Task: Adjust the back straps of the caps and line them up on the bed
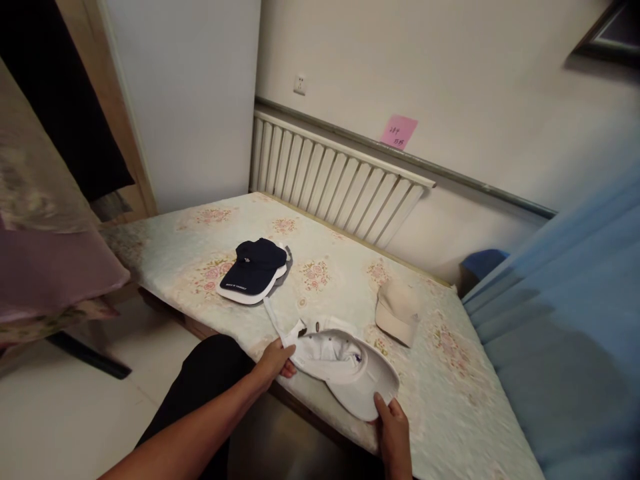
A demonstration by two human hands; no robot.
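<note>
A white baseball cap (340,363) is held between my two hands, its inside turned up toward me. My left hand (277,360) pinches the back edge near the strap, whose loose end sticks up. At the other end, my right hand (393,423) grips the brim, thumb on top. A navy cap (257,263) rests on a stack with white and grey brims showing under it, to the left of the held cap. Beyond my right hand a beige cap (399,310) lies on the flowered bed cover.
The flowered bed cover (335,260) spans the surface before me. Behind it stand a white radiator (330,177) and a wall with a pink note (399,131). A blue curtain (565,320) hangs at right; clothes (50,253) hang at left.
</note>
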